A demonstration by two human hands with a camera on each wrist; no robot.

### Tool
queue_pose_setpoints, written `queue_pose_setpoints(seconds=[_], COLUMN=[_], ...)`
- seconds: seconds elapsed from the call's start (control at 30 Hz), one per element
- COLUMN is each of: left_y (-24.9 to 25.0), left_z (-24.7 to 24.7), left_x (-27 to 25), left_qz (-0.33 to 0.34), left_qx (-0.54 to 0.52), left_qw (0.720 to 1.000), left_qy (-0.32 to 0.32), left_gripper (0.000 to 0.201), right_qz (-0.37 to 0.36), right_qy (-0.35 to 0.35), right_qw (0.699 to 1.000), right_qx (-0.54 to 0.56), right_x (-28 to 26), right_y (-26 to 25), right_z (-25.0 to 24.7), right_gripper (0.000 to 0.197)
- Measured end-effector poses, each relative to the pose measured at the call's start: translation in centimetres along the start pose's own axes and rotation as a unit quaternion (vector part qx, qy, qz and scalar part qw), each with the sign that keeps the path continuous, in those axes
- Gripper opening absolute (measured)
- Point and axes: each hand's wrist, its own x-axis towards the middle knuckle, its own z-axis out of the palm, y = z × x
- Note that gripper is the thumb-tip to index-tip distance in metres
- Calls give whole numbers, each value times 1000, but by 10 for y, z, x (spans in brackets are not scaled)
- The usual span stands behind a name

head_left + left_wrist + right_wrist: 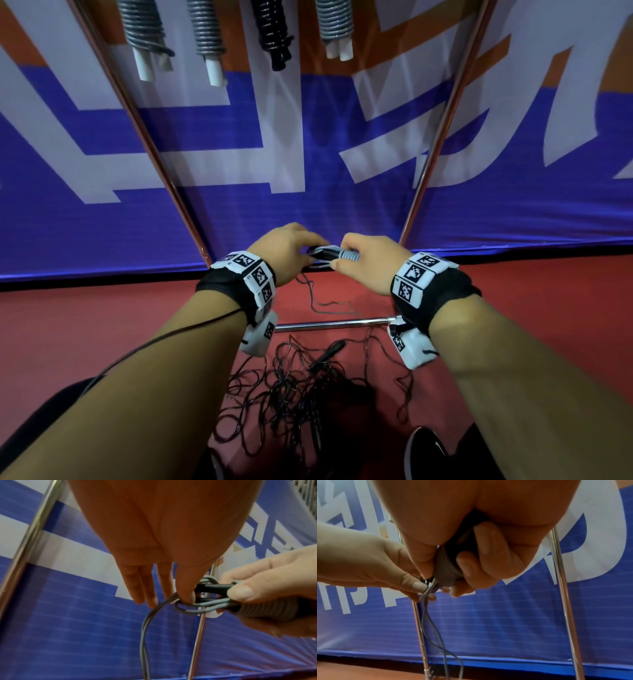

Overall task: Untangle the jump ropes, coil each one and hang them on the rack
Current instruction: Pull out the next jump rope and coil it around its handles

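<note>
My right hand (373,263) grips a jump rope bundle (347,255): grey cord wound in tight turns (447,573) around black handles (214,586). My left hand (291,250) meets it from the left. Its thumb (186,593) and fingers pinch the loose grey cord (145,628) where it leaves the bundle in small loops. That cord hangs down toward the floor (426,622). A tangle of thin black ropes (291,387) with a black handle (329,353) lies on the red floor below my arms. Both hands are in front of the rack's lower part.
Several coiled ropes (209,37) hang at the top of the rack. Its slanted metal poles (154,144) (435,154) and a low crossbar (335,323) stand before a blue and white banner (308,154). A black shoe (424,452) is at the bottom right.
</note>
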Motion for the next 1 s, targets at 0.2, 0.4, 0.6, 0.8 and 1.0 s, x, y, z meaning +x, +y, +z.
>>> queue_pose_setpoints(seconds=[0.2,0.4,0.6,0.8,1.0], left_y=[7,18,15,22,23], left_z=[-16,-11,6,1,-3], left_x=[-1,1,0,-1,-8], left_qz=[20,-34,-108,-108,-109], left_qx=[15,160,92,-278,-378], left_qw=[1000,986,986,952,907], left_qy=[6,31,93,-66,-154], left_gripper=[19,7,33,13,23], right_qz=[15,30,39,70,79], right_qy=[-43,-25,33,102,128], right_qw=[998,996,995,990,988], right_qx=[-33,-85,-87,-61,-27], right_x=[-2,-1,-2,0,-1], right_y=[2,-3,-6,-1,-2], right_z=[0,4,1,-9,-15], right_gripper=[34,33,33,31,30])
